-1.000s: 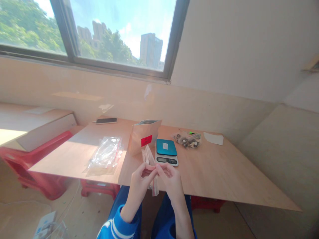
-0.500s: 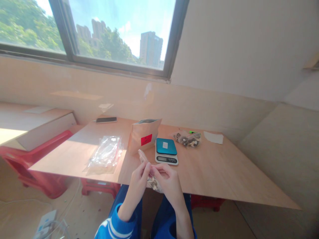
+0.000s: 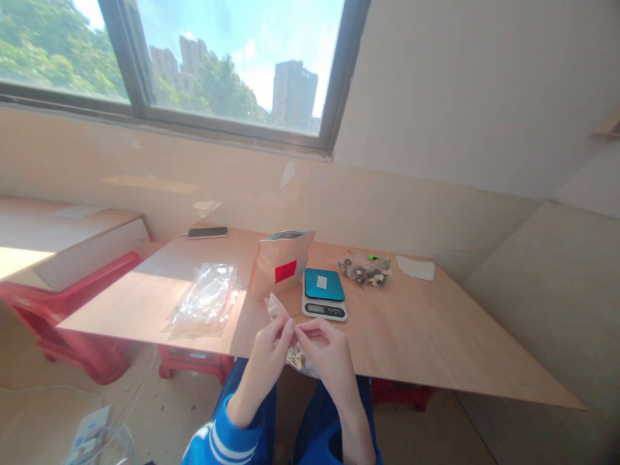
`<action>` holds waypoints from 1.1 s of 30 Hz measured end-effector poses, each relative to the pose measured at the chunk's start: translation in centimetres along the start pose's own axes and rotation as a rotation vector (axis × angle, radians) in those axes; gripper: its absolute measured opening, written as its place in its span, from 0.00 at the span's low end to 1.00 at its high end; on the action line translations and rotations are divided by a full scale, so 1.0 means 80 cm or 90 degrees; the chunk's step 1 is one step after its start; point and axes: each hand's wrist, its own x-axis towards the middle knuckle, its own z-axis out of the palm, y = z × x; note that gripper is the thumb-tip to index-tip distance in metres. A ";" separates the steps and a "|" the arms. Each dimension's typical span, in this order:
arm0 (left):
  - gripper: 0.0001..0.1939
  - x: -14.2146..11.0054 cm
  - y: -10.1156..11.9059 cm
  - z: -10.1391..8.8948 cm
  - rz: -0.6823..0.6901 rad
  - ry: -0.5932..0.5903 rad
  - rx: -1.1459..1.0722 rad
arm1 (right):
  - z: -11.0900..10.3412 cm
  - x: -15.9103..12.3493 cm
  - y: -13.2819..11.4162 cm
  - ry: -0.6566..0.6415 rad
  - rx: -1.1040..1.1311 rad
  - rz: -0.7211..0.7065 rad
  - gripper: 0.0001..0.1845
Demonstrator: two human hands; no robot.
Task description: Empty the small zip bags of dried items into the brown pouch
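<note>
Both hands pinch the top edge of a clear plastic bag (image 3: 301,361) at the table's near edge. Small dark and pale pieces sit in its lower part; their kind is too small to make out. My left hand (image 3: 268,354) is closed on the bag's edge, with a corner of plastic sticking up beyond its fingers. Close beside it, my right hand (image 3: 325,354) pinches the same edge. Just beyond the hands stand a digital scale (image 3: 323,294) with a blue top and an open brown paper pouch (image 3: 281,261) with a red label.
Flat clear bags (image 3: 206,294) lie on the left of the table. Behind the scale, to the right, rest a filled clear bag (image 3: 363,270), a green-ended item (image 3: 375,258) and white paper (image 3: 415,268). A phone (image 3: 207,232) lies at the back left. Red stools (image 3: 196,361) stand below.
The fingers have shifted slightly along the bag's edge, and the pieces inside hang a little differently. Both hands keep their hold; the table items stay put.
</note>
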 end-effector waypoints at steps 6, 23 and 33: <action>0.17 0.001 0.001 -0.010 0.008 -0.053 -0.058 | 0.002 0.000 -0.001 -0.047 0.179 0.038 0.10; 0.20 -0.003 -0.003 -0.007 -0.039 0.070 0.050 | -0.034 0.010 -0.003 0.426 -0.003 -0.023 0.17; 0.14 0.002 -0.021 0.002 -0.022 0.021 -0.339 | -0.037 -0.001 -0.025 0.352 0.212 0.001 0.20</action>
